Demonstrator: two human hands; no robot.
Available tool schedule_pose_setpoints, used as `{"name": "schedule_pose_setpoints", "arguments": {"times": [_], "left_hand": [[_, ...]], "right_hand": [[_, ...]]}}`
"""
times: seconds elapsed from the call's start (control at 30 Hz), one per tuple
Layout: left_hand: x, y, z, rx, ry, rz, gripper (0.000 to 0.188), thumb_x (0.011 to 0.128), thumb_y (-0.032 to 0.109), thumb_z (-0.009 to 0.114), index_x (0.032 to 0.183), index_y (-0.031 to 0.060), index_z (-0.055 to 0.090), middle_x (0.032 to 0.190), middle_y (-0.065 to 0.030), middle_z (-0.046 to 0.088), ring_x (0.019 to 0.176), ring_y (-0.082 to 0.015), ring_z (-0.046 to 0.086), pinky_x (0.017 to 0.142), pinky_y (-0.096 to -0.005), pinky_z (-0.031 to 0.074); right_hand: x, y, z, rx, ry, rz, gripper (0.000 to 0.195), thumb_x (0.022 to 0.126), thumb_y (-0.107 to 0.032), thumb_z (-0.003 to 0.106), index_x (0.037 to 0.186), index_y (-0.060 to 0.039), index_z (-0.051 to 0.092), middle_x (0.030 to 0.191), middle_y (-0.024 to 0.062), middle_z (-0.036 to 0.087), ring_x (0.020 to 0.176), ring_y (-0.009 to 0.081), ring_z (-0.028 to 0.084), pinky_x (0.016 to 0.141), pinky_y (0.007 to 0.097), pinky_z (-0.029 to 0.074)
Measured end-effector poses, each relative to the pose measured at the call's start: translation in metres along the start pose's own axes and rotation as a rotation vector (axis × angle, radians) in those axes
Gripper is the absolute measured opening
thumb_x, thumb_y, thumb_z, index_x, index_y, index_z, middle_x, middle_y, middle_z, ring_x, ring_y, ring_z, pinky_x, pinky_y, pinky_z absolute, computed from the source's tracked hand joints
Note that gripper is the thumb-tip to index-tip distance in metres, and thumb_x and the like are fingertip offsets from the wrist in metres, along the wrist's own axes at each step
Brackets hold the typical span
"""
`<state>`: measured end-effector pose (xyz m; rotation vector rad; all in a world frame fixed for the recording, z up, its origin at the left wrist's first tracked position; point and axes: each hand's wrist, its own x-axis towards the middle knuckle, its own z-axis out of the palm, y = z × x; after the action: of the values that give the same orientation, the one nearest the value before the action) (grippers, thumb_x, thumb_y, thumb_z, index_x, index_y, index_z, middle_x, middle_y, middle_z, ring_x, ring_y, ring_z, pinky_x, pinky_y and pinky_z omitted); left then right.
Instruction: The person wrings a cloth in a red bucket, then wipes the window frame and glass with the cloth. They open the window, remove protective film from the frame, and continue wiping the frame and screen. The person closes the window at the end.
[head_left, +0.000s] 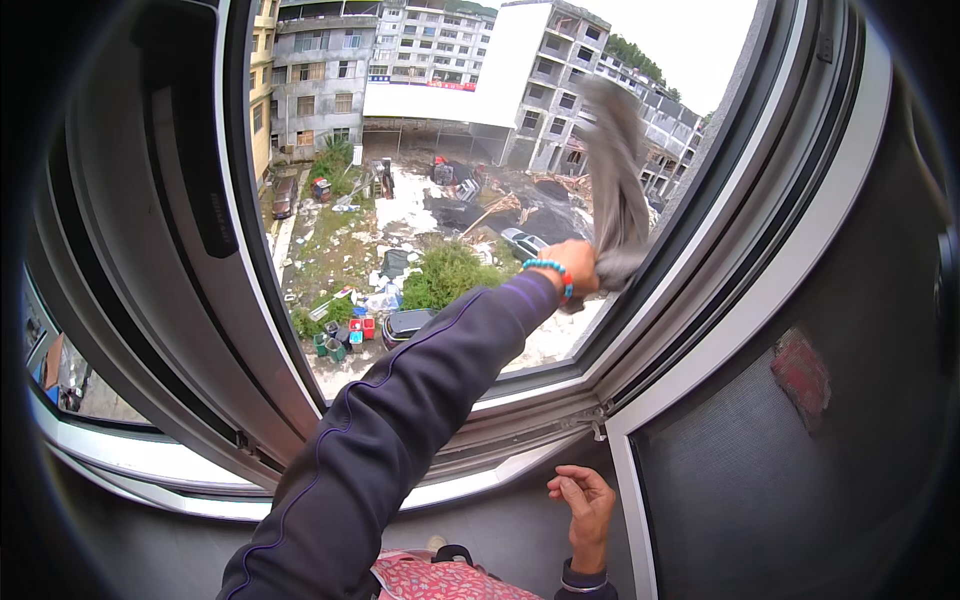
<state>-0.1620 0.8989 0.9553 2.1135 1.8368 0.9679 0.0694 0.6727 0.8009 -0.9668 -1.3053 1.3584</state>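
Observation:
My left hand, in a dark sleeve with a turquoise and red bead bracelet, reaches out through the window opening. It is closed on a grey-brown cloth, which streams upward from the fist and is blurred. The cloth's lower end is close to the right side of the window frame. My right hand is held low, inside the sill, beside the edge of the screen panel. Its fingers are loosely curled, with nothing in them.
The mesh screen panel stands swung inward at the right, with a reddish patch visible on it. A window sash is at the left. Far below lie a littered yard, parked cars, bins and shrubs. Buildings stand beyond.

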Motion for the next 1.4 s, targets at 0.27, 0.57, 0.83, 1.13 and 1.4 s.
{"name": "schedule_pose_setpoints", "arguments": {"times": [0.27, 0.57, 0.83, 1.13, 1.4], "left_hand": [[-0.091, -0.089, -0.006, 0.486, -0.655, -0.291, 0.042, 0.066, 0.021, 0.061, 0.102, 0.0008, 0.07, 0.105, -0.0213, 0.067, 0.1, -0.0319, 0.066, 0.079, -0.0386, 0.053], [-0.144, -0.051, -0.106, -0.015, 0.539, -0.335, 0.023, 0.071, 0.019, 0.061, 0.085, 0.0013, 0.068, 0.083, -0.0226, 0.067, 0.082, -0.0387, 0.065, 0.073, -0.0443, 0.051], [-0.226, 0.015, -0.071, -0.653, 0.587, 0.163, 0.045, 0.07, -0.006, 0.061, 0.115, -0.0009, 0.059, 0.099, -0.0136, 0.067, 0.093, -0.015, 0.063, 0.083, -0.0293, 0.049], [-0.349, 0.03, -0.016, -0.671, 0.153, -0.128, 0.077, 0.076, 0.001, 0.066, 0.145, 0.0031, 0.031, 0.13, -0.0222, 0.053, 0.114, -0.0312, 0.059, 0.095, -0.0325, 0.045], [-0.414, 0.001, -0.022, -0.853, 0.285, -0.433, 0.055, 0.079, 0.003, 0.068, 0.13, 0.0001, 0.047, 0.101, -0.0088, 0.066, 0.076, -0.01, 0.062, 0.069, -0.0284, 0.052]], "right_hand": [[0.004, 0.003, -0.018, 0.015, 0.046, 0.034, 0.016, 0.087, -0.006, 0.061, 0.1, 0.0027, 0.064, 0.079, 0.0092, 0.067, 0.067, 0.012, 0.06, 0.065, 0.0232, 0.049], [0.044, 0.006, 0.036, 0.074, -0.22, 0.009, 0.018, 0.09, -0.007, 0.059, 0.104, 0.003, 0.063, 0.081, 0.0087, 0.066, 0.068, 0.0112, 0.06, 0.065, 0.0225, 0.049], [0.081, -0.011, 0.102, 0.546, -0.579, -0.122, 0.085, 0.09, -0.055, 0.054, 0.151, -0.0137, 0.011, 0.135, 0.0135, 0.042, 0.121, 0.0274, 0.047, 0.096, 0.0419, 0.044], [0.075, -0.051, 0.117, 0.762, -0.236, -0.083, 0.048, 0.093, -0.016, 0.053, 0.135, 0.0022, 0.038, 0.119, 0.0181, 0.056, 0.099, 0.0274, 0.062, 0.085, 0.0411, 0.054], [0.066, -0.106, 0.225, 0.698, -0.831, -0.408, 0.046, 0.093, -0.008, 0.056, 0.137, -0.005, 0.043, 0.131, 0.0114, 0.052, 0.121, 0.0228, 0.051, 0.102, 0.0358, 0.04]]}}
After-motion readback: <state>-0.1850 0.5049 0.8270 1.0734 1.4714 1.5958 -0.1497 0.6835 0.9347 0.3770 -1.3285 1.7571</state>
